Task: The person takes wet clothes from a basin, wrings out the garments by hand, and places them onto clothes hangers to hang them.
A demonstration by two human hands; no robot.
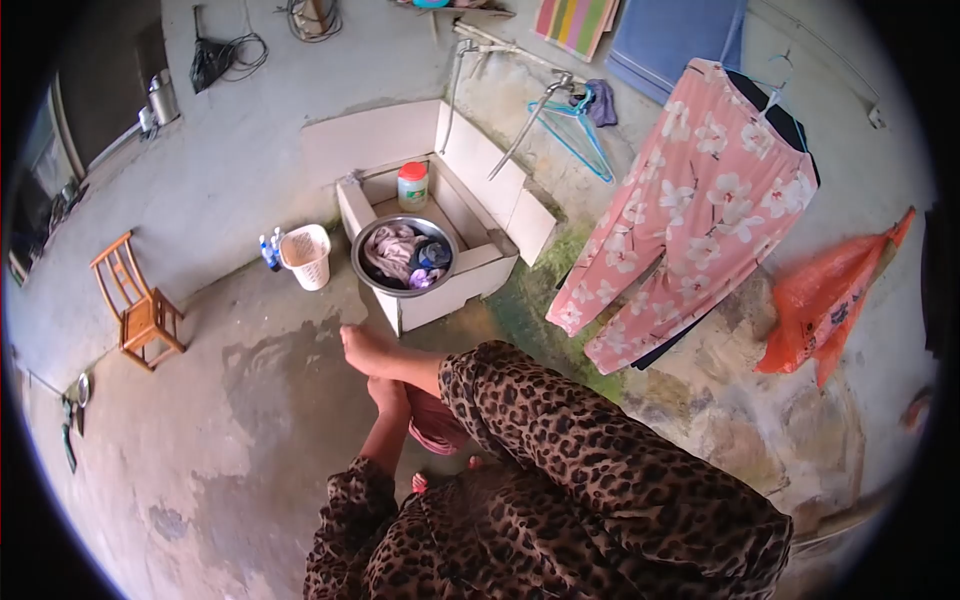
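My right hand (366, 350) reaches across in front of me, its fingers curled in; what they hold is hidden. Just below it, my left hand (388, 394) is closed at the edge of a maroon cloth (436, 426), which hangs beneath my right forearm. Beyond my hands, a metal basin (366, 276) rests on the near side of a pale tiled trough (440, 302). Crumpled clothes (392, 250), pinkish and dark, lie in the basin. A clear jar (412, 190) with a red lid stands inside the trough behind it.
Left of the trough are a white basket (306, 262) and blue bottles (268, 254). A wooden chair (150, 318) stands farther left. Pink floral trousers (700, 200) and an orange bag (825, 300) hang at the right. A tap (562, 82) and blue hangers (575, 130) are above.
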